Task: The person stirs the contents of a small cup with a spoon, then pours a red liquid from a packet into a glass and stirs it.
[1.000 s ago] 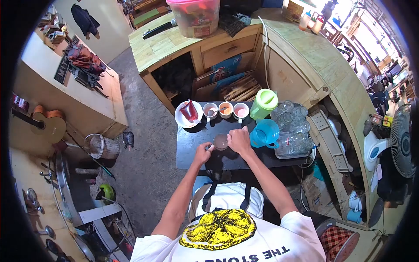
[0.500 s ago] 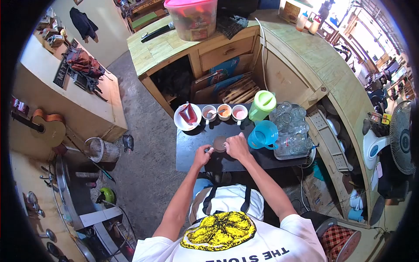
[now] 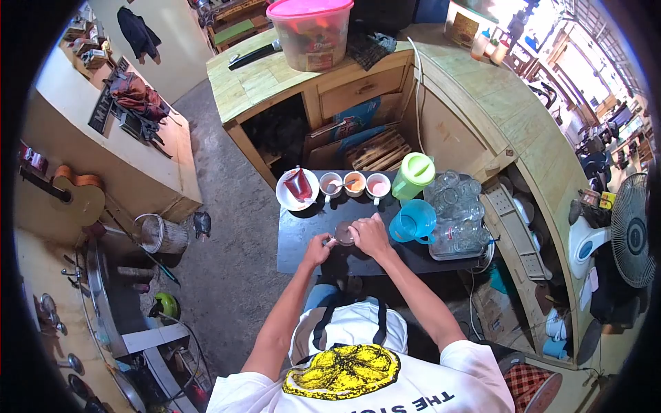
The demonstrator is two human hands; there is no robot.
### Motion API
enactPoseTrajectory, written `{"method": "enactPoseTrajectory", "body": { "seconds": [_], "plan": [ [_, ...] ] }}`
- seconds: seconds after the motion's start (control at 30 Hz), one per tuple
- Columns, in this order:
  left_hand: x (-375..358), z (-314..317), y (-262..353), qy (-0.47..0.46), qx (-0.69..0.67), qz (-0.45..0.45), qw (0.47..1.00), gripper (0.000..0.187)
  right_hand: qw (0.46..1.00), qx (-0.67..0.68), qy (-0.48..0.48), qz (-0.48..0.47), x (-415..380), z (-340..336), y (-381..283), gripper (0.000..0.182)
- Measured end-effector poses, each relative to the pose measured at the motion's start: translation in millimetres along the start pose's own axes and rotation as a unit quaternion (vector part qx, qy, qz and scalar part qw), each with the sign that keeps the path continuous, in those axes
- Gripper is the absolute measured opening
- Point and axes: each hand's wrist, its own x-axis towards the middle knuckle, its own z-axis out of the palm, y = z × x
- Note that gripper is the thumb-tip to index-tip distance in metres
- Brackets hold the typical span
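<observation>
- While both hands meet at the glass (image 3: 343, 232) on the black table (image 3: 303, 237), the left hand (image 3: 319, 247) has its fingers curled narrowly at the glass's left side, touching it.
- Right hand (image 3: 371, 235) lies over the glass's right rim, fingers bent close together; whether they pinch anything is too small to tell.
- Just right of that hand stands a blue jug (image 3: 414, 222), with a green jug (image 3: 413, 175) behind it and a tray of glasses (image 3: 458, 217) further right.
- Behind the glass sit three cups (image 3: 355, 184) and a white plate (image 3: 296, 189).
- Compared with a second ago, the right hand covers more of the glass, and both hands sit a little lower in view.
</observation>
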Motion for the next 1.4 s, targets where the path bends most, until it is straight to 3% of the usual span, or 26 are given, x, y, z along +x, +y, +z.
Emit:
{"method": "enactPoseTrajectory", "body": {
  "seconds": [0.27,0.43,0.63,0.73,0.83,1.03,1.23,1.4],
  "plan": [
    [-6,7,-2,0.007,-0.039,-0.015,0.999,0.021,0.998,0.014,-0.011,0.058,-29,8,-16,0.019],
    [-5,8,-1,0.001,-0.051,-0.026,0.998,0.018,0.992,-0.027,0.069,0.104,-20,2,-16,0.022],
    [3,8,-7,-0.025,-0.021,-0.002,0.999,0.019,0.996,-0.048,-0.037,0.062,-15,-2,-12,0.021],
    [-5,8,-3,-0.032,-0.01,-0.007,0.999,0.021,0.999,0.0,0.007,0.042,-10,-1,-13,0.02],
    [-3,6,-1,-0.023,0.006,0.001,1.0,0.021,0.997,-0.062,0.042,0.02,-1,-4,-18,0.019],
    [-5,4,1,-0.039,0.014,0.018,0.999,0.02,0.991,-0.116,-0.062,0.039,1,-5,-25,0.019],
    [7,5,-9,-0.096,-0.027,-0.007,0.995,0.022,0.995,-0.093,-0.008,0.016,3,-4,-16,0.022],
    [2,-2,2,-0.089,-0.012,0.001,0.996,0.024,0.993,-0.104,-0.051,0.006,6,-5,-7,0.022]
  ]
}}
